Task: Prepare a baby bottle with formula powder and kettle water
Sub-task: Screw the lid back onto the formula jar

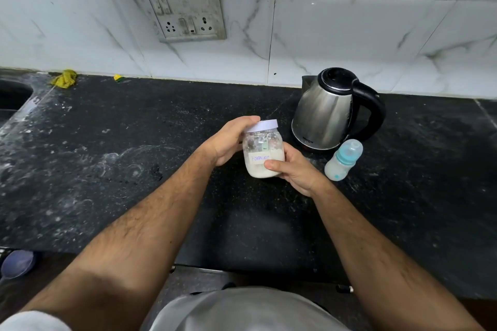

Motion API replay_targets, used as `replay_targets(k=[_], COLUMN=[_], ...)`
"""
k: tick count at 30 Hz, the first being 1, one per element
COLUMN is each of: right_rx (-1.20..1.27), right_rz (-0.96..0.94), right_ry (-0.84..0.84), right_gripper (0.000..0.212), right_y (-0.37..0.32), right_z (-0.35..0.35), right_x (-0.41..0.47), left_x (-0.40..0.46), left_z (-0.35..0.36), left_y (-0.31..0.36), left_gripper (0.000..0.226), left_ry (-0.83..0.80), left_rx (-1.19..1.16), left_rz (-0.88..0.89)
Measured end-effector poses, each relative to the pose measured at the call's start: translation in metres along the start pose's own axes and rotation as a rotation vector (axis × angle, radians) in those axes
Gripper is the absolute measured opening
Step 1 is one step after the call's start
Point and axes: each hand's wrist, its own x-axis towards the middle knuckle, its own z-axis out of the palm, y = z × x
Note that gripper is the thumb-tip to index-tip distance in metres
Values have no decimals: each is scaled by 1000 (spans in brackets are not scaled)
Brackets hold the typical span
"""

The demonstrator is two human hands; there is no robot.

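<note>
Our right hand grips the formula jar; our left hand clasps its lid. A jerked lid could puff powder out, or our elbow could topple the baby bottle.

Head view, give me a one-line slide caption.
Both hands, left and right, grip the lidded formula jar beside kettle and capped baby bottle.
</note>
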Motion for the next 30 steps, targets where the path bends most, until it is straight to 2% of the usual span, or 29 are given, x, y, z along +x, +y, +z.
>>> replay_targets(k=[5,9,16,19,22,27,30], right_rx=[27,45,30,21,18,46,35], right_rz=[-6,-5,-2,1,0,-18,-20], right_ry=[12,43,98,97,89,113,137], right_gripper=[57,60,63,63,66,72,70], right_y=[3,5,5,5,5,5,7], right_z=[2,0,-1,2,5,3,1], right_x=[-6,-12,-15,-16,-17,-20,-21], left_x=[1,-1,-5,-6,-6,-8,-11], left_z=[8,0,-1,9,15,6,-2], left_y=[-3,-7,-8,-6,-6,-7,-7], left_gripper=[34,39,22,46,64,58,53], left_ry=[84,239,180,95,95,236,224], left_rx=[44,91,38,68,139,128,88], left_rz=[56,112,52,57,72,93,68])
